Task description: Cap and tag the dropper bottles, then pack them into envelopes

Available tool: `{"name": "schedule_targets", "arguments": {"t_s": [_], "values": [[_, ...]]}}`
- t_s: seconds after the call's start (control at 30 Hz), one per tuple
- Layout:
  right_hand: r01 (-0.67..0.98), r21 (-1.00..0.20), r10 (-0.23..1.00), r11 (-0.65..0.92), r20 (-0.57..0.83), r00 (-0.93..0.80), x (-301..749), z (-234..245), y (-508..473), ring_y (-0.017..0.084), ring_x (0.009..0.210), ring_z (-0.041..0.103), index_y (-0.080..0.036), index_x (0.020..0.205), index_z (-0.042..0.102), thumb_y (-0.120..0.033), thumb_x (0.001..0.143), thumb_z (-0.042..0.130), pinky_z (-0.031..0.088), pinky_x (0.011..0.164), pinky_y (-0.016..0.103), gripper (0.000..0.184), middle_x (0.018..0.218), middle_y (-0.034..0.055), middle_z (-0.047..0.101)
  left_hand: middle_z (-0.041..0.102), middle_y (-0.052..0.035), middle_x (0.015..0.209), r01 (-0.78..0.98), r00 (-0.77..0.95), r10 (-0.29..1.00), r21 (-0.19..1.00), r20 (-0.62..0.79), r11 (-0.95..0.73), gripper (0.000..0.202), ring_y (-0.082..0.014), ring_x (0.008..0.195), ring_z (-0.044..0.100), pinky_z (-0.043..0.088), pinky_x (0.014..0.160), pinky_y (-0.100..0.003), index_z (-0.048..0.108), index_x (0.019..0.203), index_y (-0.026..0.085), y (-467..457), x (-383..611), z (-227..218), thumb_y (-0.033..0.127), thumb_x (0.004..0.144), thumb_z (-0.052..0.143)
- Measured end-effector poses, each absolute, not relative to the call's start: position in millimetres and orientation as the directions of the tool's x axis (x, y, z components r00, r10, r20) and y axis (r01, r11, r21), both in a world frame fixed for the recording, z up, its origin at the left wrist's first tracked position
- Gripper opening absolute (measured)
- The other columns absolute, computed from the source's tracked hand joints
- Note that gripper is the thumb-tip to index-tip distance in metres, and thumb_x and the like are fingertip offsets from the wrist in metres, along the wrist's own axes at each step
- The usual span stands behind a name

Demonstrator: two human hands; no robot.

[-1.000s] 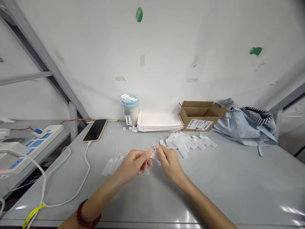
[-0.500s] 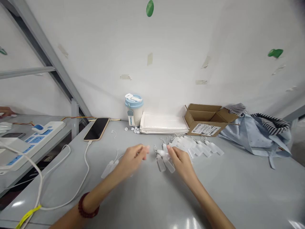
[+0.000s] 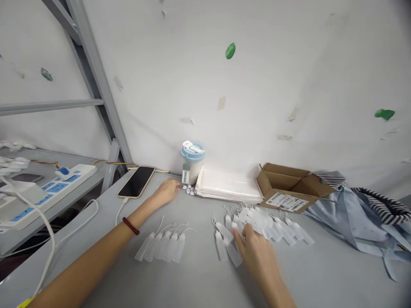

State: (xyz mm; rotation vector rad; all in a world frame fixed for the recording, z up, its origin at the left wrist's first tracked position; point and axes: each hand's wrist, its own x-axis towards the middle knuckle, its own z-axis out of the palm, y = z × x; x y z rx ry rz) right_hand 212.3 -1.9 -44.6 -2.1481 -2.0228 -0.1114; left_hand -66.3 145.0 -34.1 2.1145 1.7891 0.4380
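My left hand [image 3: 167, 191] rests low over the back of the table, beside the small white round pieces [image 3: 190, 191]. Its fingers are bent together, and what they hold, if anything, is hidden. My right hand [image 3: 257, 248] is at the near left of a pile of small translucent plastic bottles [image 3: 279, 229] with thin bent tubes on top. Thumb and forefinger close about one bottle [image 3: 236, 224], mostly hidden by the hand. Loose bottles [image 3: 221, 246] lie just left of it. A separate row of several bottles [image 3: 165, 247] lies side by side, in front of my left forearm.
A phone [image 3: 137, 182] on a white cable lies at the back left. Behind stand a lidded cup [image 3: 193, 164], stacked white packets [image 3: 229, 185] and an open cardboard box [image 3: 285, 188]. A light blue cloth bag [image 3: 349, 218] lies right. A power strip [image 3: 61, 188] sits far left.
My left hand has moved back and left, from mid-table to the white pieces. The bottle row at left shows more fully. My right hand stays by the pile. The view has shifted.
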Motion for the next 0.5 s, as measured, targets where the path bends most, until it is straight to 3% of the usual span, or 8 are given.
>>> {"name": "schedule_targets", "arguments": {"t_s": [0.1, 0.27, 0.33, 0.43, 0.5], "values": [[0.996, -0.065, 0.965, -0.057, 0.250, 0.072, 215, -43, -1, 0.025, 0.047, 0.062, -0.023, 0.067, 0.045, -0.040, 0.092, 0.042, 0.032, 0.042, 0.027, 0.031, 0.054, 0.0038, 0.060, 0.059, -0.0089, 0.119, 0.865, 0.165, 0.986, 0.483, -0.020, -0.135, 0.029, -0.0218, 0.099, 0.061, 0.053, 0.083, -0.042, 0.056, 0.117, 0.016, 144, -70, -38, 0.029, 0.092, 0.056], [0.978, -0.149, 0.824, 0.144, 0.566, -0.035, 211, -41, -1, 0.020, 0.057, 0.061, -0.018, 0.090, 0.053, -0.036, 0.096, 0.032, 0.038, 0.044, 0.028, 0.029, 0.084, 0.0115, 0.064, 0.058, -0.0082, 0.119, 0.788, 0.116, 0.991, 0.613, -0.066, -0.051, 0.028, -0.0216, 0.099, 0.061, 0.053, 0.083, -0.041, 0.057, 0.116, 0.017, 137, -80, -41, 0.030, 0.092, 0.055], [0.952, -0.193, 0.798, 0.236, 0.598, -0.077, 204, -42, -3, 0.018, 0.056, 0.058, -0.017, 0.093, 0.052, -0.032, 0.096, 0.033, 0.040, 0.046, 0.028, 0.025, 0.085, 0.0108, 0.062, 0.062, -0.0076, 0.111, 0.727, 0.076, 0.994, 0.686, -0.078, -0.002, 0.024, -0.0204, 0.093, 0.063, 0.053, 0.080, -0.039, 0.059, 0.111, 0.015, 131, -82, -38, 0.029, 0.091, 0.056], [0.901, -0.264, 0.800, 0.345, 0.585, -0.135, 192, -45, -8, 0.015, 0.054, 0.054, -0.018, 0.090, 0.053, -0.027, 0.096, 0.038, 0.041, 0.049, 0.027, 0.018, 0.082, 0.0082, 0.061, 0.068, -0.0050, 0.084, 0.591, 0.030, 0.997, 0.806, -0.073, 0.041, 0.020, -0.0200, 0.077, 0.067, 0.054, 0.073, -0.034, 0.063, 0.097, 0.012, 117, -79, -28, 0.029, 0.085, 0.061], [0.863, -0.306, 0.816, 0.402, 0.547, -0.186, 184, -48, -10, 0.015, 0.056, 0.054, -0.017, 0.090, 0.053, -0.024, 0.095, 0.038, 0.042, 0.051, 0.027, 0.018, 0.082, 0.0079, 0.061, 0.069, -0.0038, 0.079, 0.483, 0.019, 0.998, 0.875, -0.056, 0.040, 0.026, -0.0200, 0.076, 0.068, 0.054, 0.073, -0.033, 0.062, 0.100, 0.014, 103, -73, -19, 0.030, 0.081, 0.060]]}}
